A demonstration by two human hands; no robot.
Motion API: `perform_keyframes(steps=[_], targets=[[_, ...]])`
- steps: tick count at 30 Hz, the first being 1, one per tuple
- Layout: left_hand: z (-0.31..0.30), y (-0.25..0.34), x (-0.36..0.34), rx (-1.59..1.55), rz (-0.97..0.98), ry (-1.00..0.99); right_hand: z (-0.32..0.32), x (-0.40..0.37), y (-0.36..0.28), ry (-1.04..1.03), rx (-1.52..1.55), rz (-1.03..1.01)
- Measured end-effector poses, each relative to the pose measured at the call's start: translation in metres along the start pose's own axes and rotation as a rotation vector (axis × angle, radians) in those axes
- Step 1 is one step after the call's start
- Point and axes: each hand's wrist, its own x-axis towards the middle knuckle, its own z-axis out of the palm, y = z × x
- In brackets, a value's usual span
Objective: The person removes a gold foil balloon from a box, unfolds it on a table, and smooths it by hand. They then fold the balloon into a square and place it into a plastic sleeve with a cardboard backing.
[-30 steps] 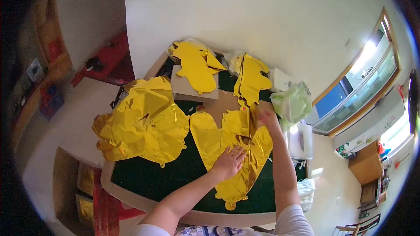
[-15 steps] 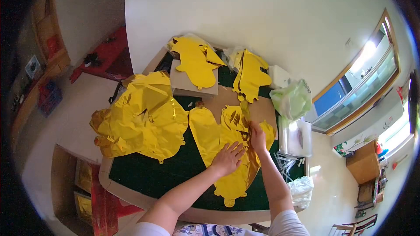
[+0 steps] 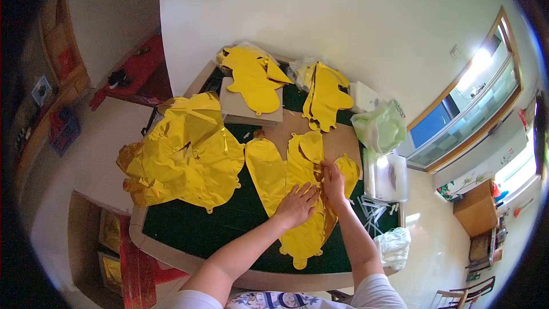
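A deflated gold foil balloon (image 3: 303, 234) lies partly folded on the table in front of me. My left hand (image 3: 296, 206) rests flat on its middle, fingers spread. Just to the right, my right hand (image 3: 334, 183) has its fingers closed on the foil near the balloon's right edge. A flap of foil lies folded down above the hands, and a rounded lobe (image 3: 347, 170) sticks out on the right. Beside the balloon, a large crumpled stack of gold foil balloons (image 3: 189, 163) covers the table's left side.
Further gold foil balloons lie on a cardboard box (image 3: 251, 118) and at the back (image 3: 329, 94). Along the right edge are a pale green plastic bag (image 3: 380, 129), a clear plastic container (image 3: 392, 178), white sticks (image 3: 373, 214) and a white plastic bag (image 3: 393, 247). The tabletop (image 3: 189, 229) is dark green.
The raised foil flap above my right hand has come down flat onto the balloon. My right hand has shifted slightly downward; my left hand stays in place.
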Motion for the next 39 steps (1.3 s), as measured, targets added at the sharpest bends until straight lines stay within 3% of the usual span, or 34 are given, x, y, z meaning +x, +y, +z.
perform_keyframes(steps=[6,12,19,23,32,39], targets=[[0.006,-0.001,-0.001,0.01,0.02,0.045,0.002,-0.001,0.002,0.042,-0.129,-0.273],[0.007,-0.003,-0.001,-0.018,0.022,0.058,0.009,0.0,0.014,0.035,-0.206,-0.38],[-0.004,0.002,0.0,-0.21,-0.019,0.193,0.01,-0.002,0.015,0.031,-0.19,-0.384],[-0.036,-0.007,0.036,-0.246,-0.009,0.253,0.008,-0.001,0.011,0.045,-0.194,-0.433],[-0.022,-0.068,0.15,0.045,-0.038,-0.123,0.004,0.0,0.001,0.02,-0.243,-0.407],[0.011,-0.087,0.156,0.094,-0.016,0.117,0.004,-0.002,0.008,-0.002,-0.247,-0.384]])
